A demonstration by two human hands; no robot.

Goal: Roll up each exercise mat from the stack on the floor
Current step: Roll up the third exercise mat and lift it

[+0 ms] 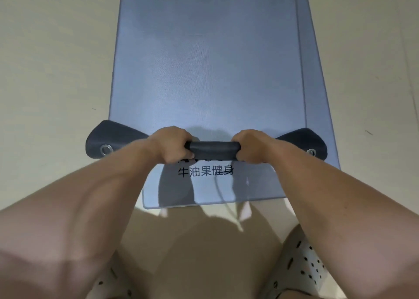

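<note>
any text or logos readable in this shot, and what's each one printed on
"牛油果健身": black print on the blue mat, on the near flat part just below the rolled end gripped by the left hand and right hand.
A larger black line above it is mostly hidden by the roll and hands, so it is unreadable.
Nothing else legible.
</note>
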